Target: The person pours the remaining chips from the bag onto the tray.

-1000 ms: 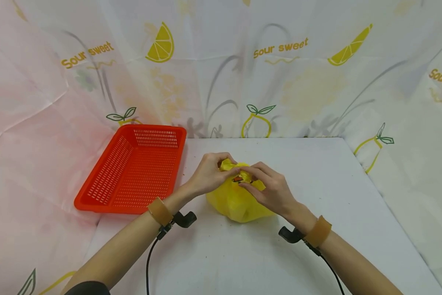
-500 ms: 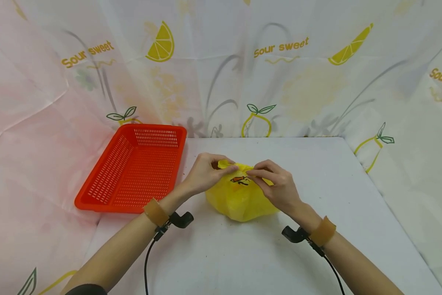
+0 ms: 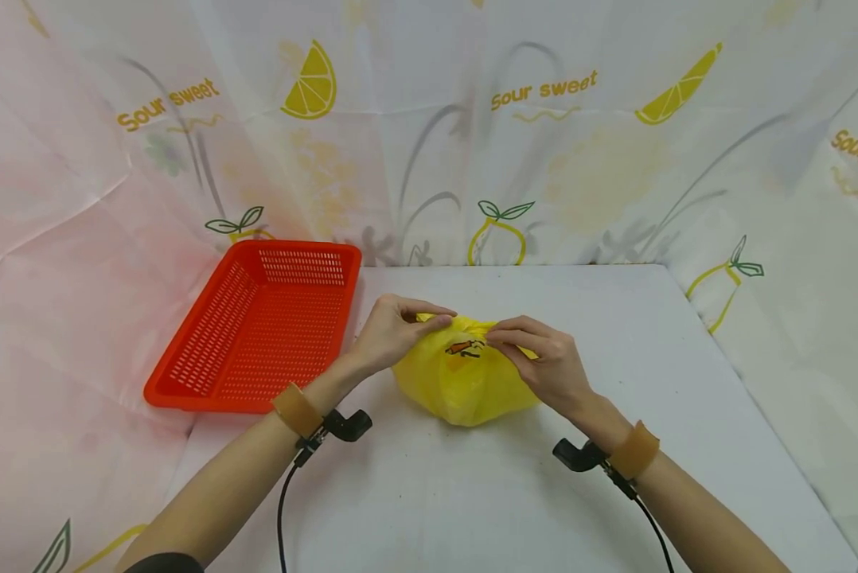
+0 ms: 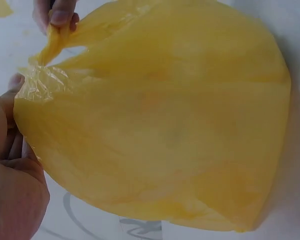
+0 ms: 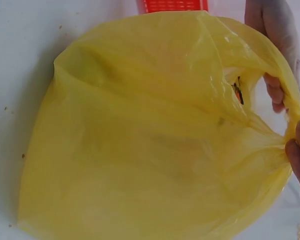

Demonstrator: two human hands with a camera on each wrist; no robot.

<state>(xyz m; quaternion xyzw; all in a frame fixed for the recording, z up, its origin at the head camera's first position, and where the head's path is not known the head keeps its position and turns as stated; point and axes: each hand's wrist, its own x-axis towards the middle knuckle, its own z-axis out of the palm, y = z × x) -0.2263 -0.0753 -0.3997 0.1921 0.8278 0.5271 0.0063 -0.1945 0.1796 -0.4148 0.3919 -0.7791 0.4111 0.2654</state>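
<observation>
A yellow plastic bag point(image 3: 465, 386) stands on the white table between my hands, bulging with contents that show only faintly through the film. My left hand point(image 3: 391, 330) grips the left part of its gathered top, thumb toward me, other fingers partly hidden behind the plastic. On the other side, my right hand point(image 3: 547, 358) pinches a bunched strip of the top between thumb and fingers. A small orange-and-black shape point(image 3: 465, 348) shows near the top between the hands; whether it is a print or an item cannot be told. From the right wrist, the bag point(image 5: 140, 135) fills most of the view.
A red perforated plastic basket point(image 3: 278, 342) sits at the left of the white table point(image 3: 429, 493), near my left forearm. A printed curtain point(image 3: 429, 143) with lemon drawings hangs behind and at the sides. Cabled wrist cameras point(image 3: 349, 426) hang below my wrists.
My left hand has shifted slightly left and my right hand slightly right. The bag's top is stretched wider between them, and more of the orange-and-black shape shows than a second ago.
</observation>
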